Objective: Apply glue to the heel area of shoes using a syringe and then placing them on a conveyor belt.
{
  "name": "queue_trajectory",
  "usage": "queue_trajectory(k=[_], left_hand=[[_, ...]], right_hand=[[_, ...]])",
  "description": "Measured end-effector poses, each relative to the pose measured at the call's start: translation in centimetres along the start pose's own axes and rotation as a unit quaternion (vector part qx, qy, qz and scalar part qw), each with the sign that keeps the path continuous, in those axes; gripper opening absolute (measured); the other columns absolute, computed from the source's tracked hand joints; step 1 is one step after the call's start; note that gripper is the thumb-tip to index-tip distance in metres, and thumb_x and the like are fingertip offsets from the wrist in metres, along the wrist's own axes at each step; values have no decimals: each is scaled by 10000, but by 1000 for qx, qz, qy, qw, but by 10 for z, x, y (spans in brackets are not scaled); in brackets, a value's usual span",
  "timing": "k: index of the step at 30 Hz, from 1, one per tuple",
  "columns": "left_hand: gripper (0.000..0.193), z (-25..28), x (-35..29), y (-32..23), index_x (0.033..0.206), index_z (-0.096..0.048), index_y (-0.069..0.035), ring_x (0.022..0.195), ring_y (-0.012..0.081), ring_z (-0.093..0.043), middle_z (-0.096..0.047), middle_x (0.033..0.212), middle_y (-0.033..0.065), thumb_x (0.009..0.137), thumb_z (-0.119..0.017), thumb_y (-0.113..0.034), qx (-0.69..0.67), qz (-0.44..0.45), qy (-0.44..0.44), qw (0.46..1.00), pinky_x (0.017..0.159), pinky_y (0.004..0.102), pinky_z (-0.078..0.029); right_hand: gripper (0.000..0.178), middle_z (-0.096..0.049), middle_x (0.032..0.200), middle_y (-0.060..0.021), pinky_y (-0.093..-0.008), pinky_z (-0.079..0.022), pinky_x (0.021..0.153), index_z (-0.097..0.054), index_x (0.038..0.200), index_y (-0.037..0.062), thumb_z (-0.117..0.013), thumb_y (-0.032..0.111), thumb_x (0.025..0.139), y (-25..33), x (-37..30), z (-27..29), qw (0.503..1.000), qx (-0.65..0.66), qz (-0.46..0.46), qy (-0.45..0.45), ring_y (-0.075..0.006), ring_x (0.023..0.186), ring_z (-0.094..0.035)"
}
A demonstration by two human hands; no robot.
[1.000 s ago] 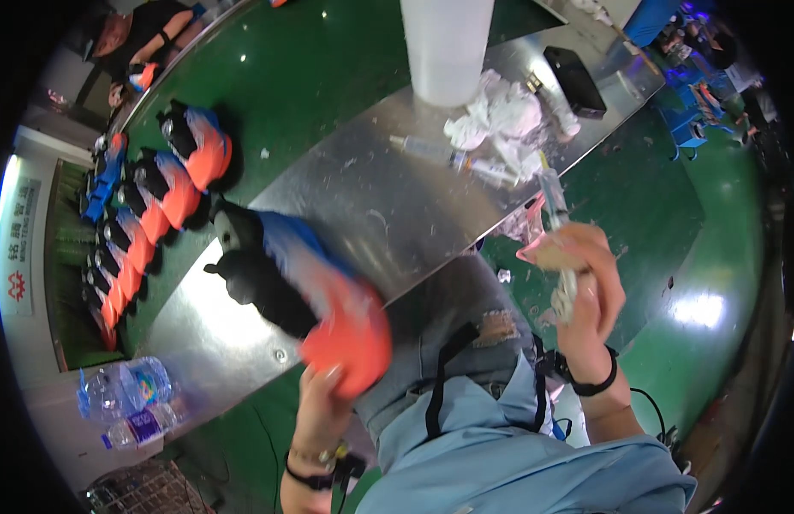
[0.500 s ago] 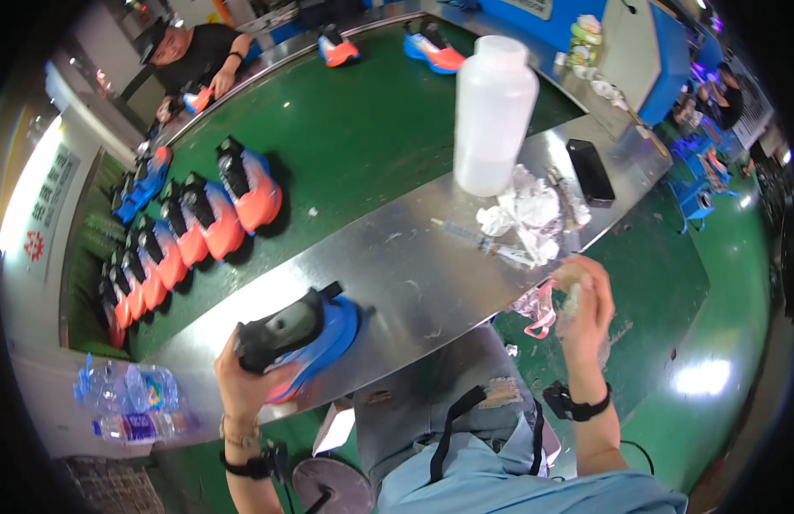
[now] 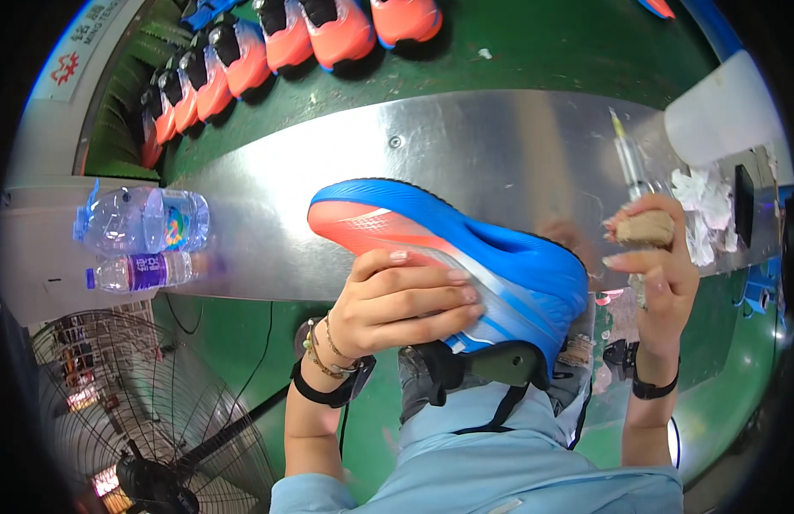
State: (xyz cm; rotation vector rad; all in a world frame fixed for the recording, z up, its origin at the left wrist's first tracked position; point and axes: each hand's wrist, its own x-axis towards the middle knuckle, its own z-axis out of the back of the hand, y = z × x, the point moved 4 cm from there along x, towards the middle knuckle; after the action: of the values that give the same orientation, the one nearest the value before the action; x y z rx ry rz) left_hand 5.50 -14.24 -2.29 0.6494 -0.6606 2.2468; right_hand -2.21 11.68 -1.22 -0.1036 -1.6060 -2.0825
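Note:
My left hand (image 3: 414, 304) grips a blue and orange sports shoe (image 3: 517, 265) by its side, fingers spread across the upper. The shoe lies on its side in the air, orange toe to the left and blue sole edge facing up. A dark shoe last (image 3: 508, 364) fills its opening, which faces my body. At the right, my right hand (image 3: 667, 265) closes on a tan, block-like lump (image 3: 645, 228) between thumb and fingers. Just beyond those fingers is a syringe (image 3: 628, 154) with a yellowish tip; the hand hides its lower end.
A row of similar shoes (image 3: 337, 34) stands on the green surface beyond the metal ledge (image 3: 346, 137). Plastic bottles (image 3: 144, 223) lie at the left, above a black fan (image 3: 149, 428). Crumpled white paper (image 3: 705, 206), a white jug (image 3: 722, 111) and a dark phone (image 3: 744, 206) are at the right.
My left hand has lifted the shoe off the metal ledge and turned it onto its side, closer to my body. My right hand has moved up beside the syringe. The view has tilted down.

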Motion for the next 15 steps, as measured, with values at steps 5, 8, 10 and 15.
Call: queue_trajectory(k=[5, 8, 10, 15], left_hand=[[252, -1, 2, 7, 968, -691, -240, 1003, 55, -602, -660, 1031, -110, 752, -719, -113, -19, -7, -26, 999, 1002, 277, -330], [234, -2, 2, 7, 962, -689, -242, 1001, 47, -603, -658, 1022, -118, 765, -706, -116, -15, -7, -23, 1000, 997, 269, -321], [227, -2, 1, 6, 959, -688, -239, 997, 46, -604, -658, 1021, -120, 769, -699, -116, -16, -6, -25, 1000, 991, 264, -317], [239, -2, 1, 6, 961, -685, -239, 994, 47, -608, -658, 1017, -122, 760, -700, -112, -22, 0, -23, 999, 986, 265, -322]], right_hand=[[348, -497, 1185, -145, -337, -440, 858, -702, 977, 41, -595, 344, 843, 3, 54, -46, 993, 7, 11, 115, -215, 1012, -539], [355, -484, 1215, -141, -324, -427, 873, -685, 1027, 28, -630, 288, 792, -2, 70, -64, 987, -7, 14, 163, -203, 1066, -515], [345, -491, 1211, -126, -321, -411, 913, -687, 1048, 46, -664, 131, 715, -6, 77, -76, 982, 6, 10, 191, -205, 1086, -517], [323, -502, 1189, -121, -349, -391, 969, -695, 1031, 66, -682, 79, 708, -12, 81, -98, 976, -3, 9, 216, -238, 1108, -522]])
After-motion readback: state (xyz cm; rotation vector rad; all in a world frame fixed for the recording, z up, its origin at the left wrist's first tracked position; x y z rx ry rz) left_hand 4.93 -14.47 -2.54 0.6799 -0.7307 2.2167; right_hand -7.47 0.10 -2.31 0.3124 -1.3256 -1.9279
